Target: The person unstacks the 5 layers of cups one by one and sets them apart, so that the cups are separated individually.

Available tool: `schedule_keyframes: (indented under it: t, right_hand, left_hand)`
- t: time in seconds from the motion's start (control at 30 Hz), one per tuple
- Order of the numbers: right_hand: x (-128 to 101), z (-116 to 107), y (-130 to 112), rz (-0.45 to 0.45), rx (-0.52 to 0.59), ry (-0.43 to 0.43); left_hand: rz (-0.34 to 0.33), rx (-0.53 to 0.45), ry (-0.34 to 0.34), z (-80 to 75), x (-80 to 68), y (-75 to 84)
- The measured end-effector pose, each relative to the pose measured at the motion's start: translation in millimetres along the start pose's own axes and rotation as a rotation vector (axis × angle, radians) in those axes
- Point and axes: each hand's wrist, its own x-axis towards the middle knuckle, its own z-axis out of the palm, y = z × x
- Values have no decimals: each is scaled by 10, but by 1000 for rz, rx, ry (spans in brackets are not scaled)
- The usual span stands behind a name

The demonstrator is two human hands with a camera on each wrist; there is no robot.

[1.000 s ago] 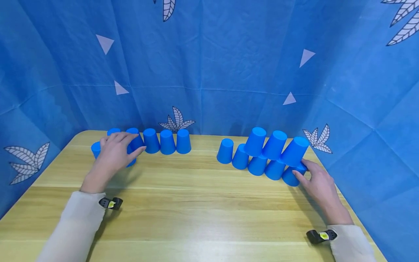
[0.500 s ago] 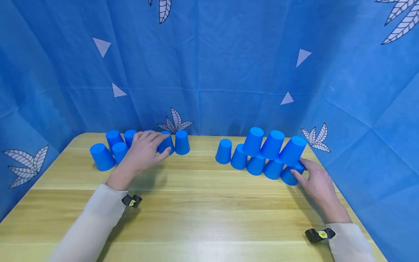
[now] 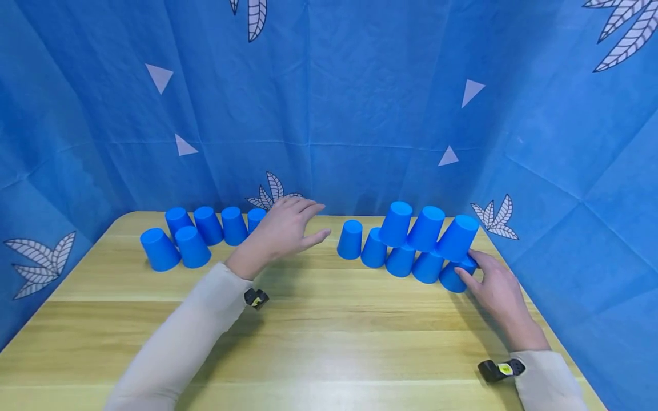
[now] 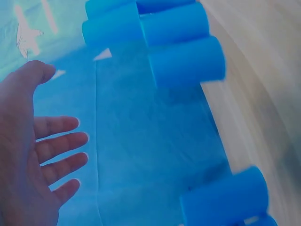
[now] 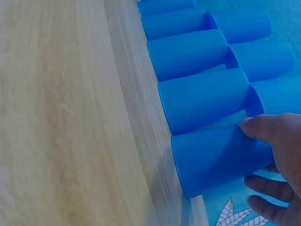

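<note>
Left of the cup stack (image 3: 426, 229), a back-row cup (image 3: 255, 218) is partly covered by the left hand (image 3: 284, 229), fingers apart; the stack's near bottom cup (image 3: 453, 278) is gripped by the right hand (image 3: 498, 290), fingertips partly hidden.

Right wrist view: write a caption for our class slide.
Fingers hold the end cup of a blue bottom row, more cups stacked above.
</note>
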Motion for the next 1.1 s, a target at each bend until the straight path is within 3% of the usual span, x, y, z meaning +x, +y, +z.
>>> schedule_keyframes:
  t: [0.43, 0.73, 1.1]
  right_hand:
    - [1, -15, 1, -27, 3, 11]
    - [5, -18, 15, -12, 8, -6]
    - [1, -7, 19, -4, 20, -9]
  left_hand:
    - [142, 7, -49, 31, 653, 525]
    - [147, 32, -62, 127, 988, 785]
    - [147, 76, -98, 250, 1253, 931]
